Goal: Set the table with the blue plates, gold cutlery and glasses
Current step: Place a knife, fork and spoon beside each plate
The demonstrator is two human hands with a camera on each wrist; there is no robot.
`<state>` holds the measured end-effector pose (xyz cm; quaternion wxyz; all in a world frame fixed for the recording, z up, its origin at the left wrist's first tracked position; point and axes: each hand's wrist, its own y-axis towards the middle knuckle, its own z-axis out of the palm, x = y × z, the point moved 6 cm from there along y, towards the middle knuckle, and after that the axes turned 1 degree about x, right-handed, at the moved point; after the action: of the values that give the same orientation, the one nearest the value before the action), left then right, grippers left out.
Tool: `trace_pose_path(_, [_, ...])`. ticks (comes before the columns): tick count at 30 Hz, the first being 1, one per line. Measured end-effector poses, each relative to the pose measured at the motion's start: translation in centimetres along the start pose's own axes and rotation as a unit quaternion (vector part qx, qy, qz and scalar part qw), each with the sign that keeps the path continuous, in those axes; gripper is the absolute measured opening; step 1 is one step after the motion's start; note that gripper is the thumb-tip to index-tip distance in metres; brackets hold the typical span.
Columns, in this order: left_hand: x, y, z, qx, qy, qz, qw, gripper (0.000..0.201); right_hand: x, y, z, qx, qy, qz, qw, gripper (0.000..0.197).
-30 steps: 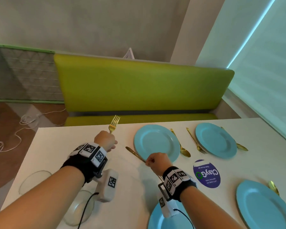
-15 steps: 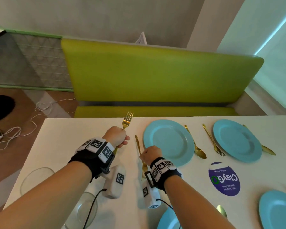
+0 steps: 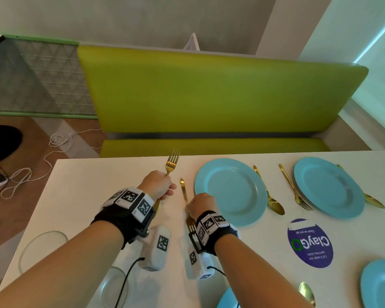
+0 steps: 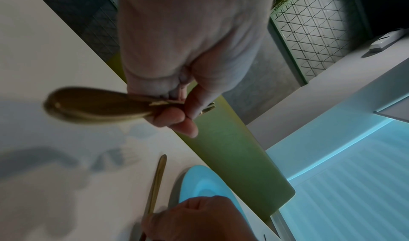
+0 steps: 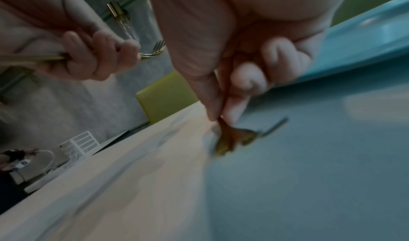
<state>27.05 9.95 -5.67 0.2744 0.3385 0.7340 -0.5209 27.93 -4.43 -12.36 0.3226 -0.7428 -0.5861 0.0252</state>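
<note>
Head view: a gold fork (image 3: 185,197) is pinched in the right hand (image 3: 201,204) and laid just left of the far blue plate (image 3: 230,191), while spare cutlery (image 3: 171,163) is gripped in the left hand (image 3: 157,184), so probably release is needed next.

White table (image 3: 80,196): blue plates (image 3: 231,192), gold spoons (image 3: 269,192), forks (image 3: 296,192), glasses (image 3: 42,247), round purple sticker (image 3: 310,243)

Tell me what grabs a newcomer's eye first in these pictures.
The lime-green bench behind the white table dominates. Next come the blue plates, the nearest far one flanked by gold cutlery. The left hand holds a gold fork upright while the right hand pinches another fork beside that plate.
</note>
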Motion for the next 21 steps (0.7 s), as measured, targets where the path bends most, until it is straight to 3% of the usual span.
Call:
trace_pose_path(7, [-0.1, 0.5, 0.1, -0.008, -0.008, 0.004, 1.0, 0.026, -0.2, 0.8, -1.4, -0.049, 0.022, 0.015, 0.998, 0.025])
trace_pose_path(21, [0.6, 1.2, 0.3, -0.002, -0.014, -0.007, 1.0, 0.024, -0.1, 2.2, -1.6, -0.048, 0.057, 0.031, 0.997, 0.034])
